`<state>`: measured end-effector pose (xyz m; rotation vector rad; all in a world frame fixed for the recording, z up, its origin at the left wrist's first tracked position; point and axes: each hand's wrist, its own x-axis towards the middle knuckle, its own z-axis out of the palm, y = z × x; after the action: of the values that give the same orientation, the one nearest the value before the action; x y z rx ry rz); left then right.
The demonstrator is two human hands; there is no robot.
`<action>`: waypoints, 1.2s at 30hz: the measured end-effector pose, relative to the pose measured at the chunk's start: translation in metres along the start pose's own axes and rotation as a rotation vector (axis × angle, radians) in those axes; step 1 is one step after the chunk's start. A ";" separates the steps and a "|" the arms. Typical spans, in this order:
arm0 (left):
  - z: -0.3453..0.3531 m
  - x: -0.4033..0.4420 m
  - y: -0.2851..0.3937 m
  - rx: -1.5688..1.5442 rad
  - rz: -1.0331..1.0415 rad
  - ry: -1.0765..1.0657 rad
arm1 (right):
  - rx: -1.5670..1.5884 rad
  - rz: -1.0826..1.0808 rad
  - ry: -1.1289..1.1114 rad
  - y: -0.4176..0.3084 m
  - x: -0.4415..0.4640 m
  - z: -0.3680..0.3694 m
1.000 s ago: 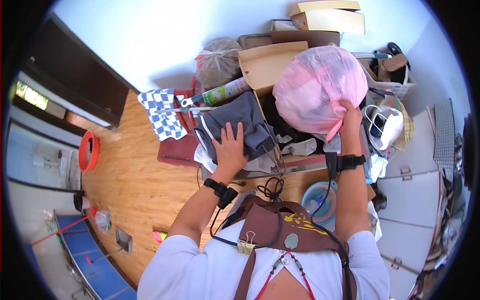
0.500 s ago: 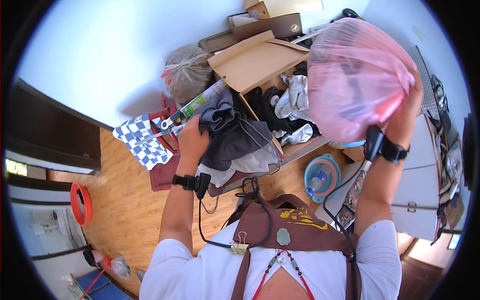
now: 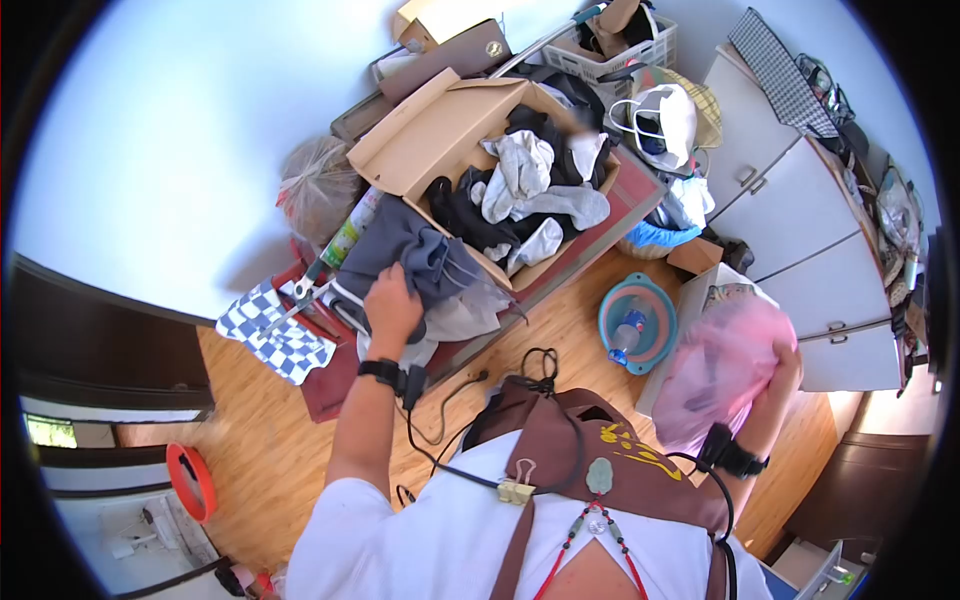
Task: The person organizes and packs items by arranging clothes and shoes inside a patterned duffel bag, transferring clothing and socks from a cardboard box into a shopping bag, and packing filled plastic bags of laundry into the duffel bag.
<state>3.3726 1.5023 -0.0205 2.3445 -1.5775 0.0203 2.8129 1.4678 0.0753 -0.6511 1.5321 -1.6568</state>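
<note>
My right hand (image 3: 785, 368) is closed round the gathered neck of a full pink plastic bag (image 3: 722, 370), low at the right beside a white box. My left hand (image 3: 393, 308) lies on a dark grey garment (image 3: 405, 250), its fingers bent into the cloth; a white cloth (image 3: 460, 318) is under the garment. Just right of the garment stands an open cardboard box (image 3: 400, 150) with grey socks (image 3: 522, 170) and black items in it. A spray can (image 3: 352, 232) lies behind the garment.
A blue-rimmed basin (image 3: 640, 322) with a bottle stands on the wooden floor. A checkered cloth (image 3: 275, 330) hangs over a red stool. Behind are a knotted bag (image 3: 318, 190) and a white basket (image 3: 645, 55). White cabinets (image 3: 820, 270) stand at the right, an orange basin (image 3: 190, 482) far left.
The pink bag has gone from above the box to low at the right in my right hand. My left hand now rests on the garment's near edge. The view has turned.
</note>
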 end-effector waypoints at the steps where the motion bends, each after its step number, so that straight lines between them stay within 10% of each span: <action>1: -0.004 0.004 -0.006 0.026 -0.010 -0.003 | 0.082 0.066 -0.009 0.013 -0.003 -0.027; 7: -0.072 0.013 -0.025 -0.038 -0.095 0.427 | 0.196 0.343 0.203 0.069 -0.036 -0.162; 18: -0.202 -0.054 0.057 -0.406 -0.214 0.618 | 0.046 0.231 0.292 0.094 -0.041 -0.245; 25: -0.207 -0.063 0.179 -1.019 -0.020 0.412 | -0.033 0.197 0.306 0.106 -0.040 -0.230; 36: -0.034 -0.008 0.414 -0.885 0.633 -0.267 | -0.050 0.387 0.465 0.099 -0.030 -0.230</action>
<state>3.0003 1.3763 0.1142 1.1697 -1.8573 -0.7117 2.6658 1.6297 -0.0510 0.0256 1.8852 -1.5324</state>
